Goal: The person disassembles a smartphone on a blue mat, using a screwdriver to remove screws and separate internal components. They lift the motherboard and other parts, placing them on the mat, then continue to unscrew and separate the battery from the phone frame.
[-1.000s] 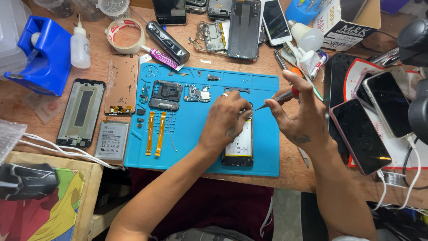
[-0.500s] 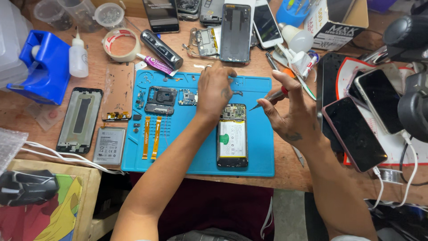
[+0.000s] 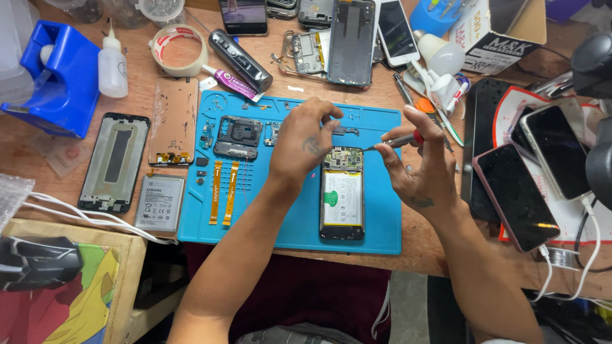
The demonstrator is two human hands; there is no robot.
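Now the left hand (image 3: 305, 141) hovered curled over the blue mat (image 3: 382, 223), fingertips pinched together, perhaps on a tiny part too small to see. Just beside it, the right hand (image 3: 421, 167) pinched a screwdriver (image 3: 396, 141), tip above the opened phone (image 3: 342, 193) lying on the mat.

The left hand (image 3: 305, 141), which a second ago lay pressed on the opened phone (image 3: 342, 194), is now off it, raised over the far part of the blue mat (image 3: 287, 223) with fingertips pinched together just left of the phone's far end. The phone's circuit board and battery, earlier covered, are now exposed. The right hand (image 3: 417, 167) now sits nearer the phone, the screwdriver (image 3: 396, 141) tip pointing at its far right corner.
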